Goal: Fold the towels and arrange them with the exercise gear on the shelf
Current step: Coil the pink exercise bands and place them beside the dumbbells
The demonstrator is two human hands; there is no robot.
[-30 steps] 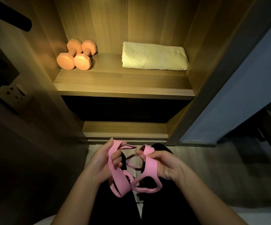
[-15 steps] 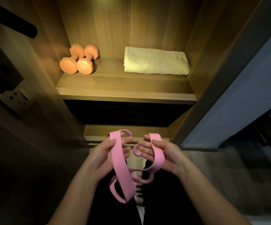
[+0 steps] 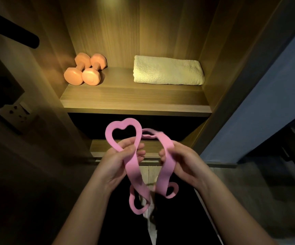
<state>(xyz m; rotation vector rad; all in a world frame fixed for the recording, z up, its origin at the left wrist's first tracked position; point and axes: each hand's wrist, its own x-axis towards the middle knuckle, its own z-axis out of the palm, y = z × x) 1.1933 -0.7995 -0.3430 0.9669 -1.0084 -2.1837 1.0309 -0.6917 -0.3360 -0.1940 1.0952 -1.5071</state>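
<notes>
A pink stretch band [image 3: 134,175] with heart-shaped loops hangs between my hands, in front of the lower shelf. My left hand [image 3: 120,161] pinches it just below the top heart loop, which stands up above my fingers. My right hand [image 3: 180,163] grips the other strand; two loops dangle below. On the lit wooden shelf [image 3: 136,101] a folded cream towel [image 3: 168,70] lies at the right. Two orange dumbbells [image 3: 84,71] lie side by side at the left.
The shelf sits in a narrow wooden alcove with side walls close on both sides. A lower shelf [image 3: 125,147] is behind my hands. A wall socket [image 3: 14,112] is at the left, a blue wall [image 3: 267,103] at the right.
Both hands have risen with the band toward the shelves. The band has been turned, so a heart loop now stands up above my left hand.
</notes>
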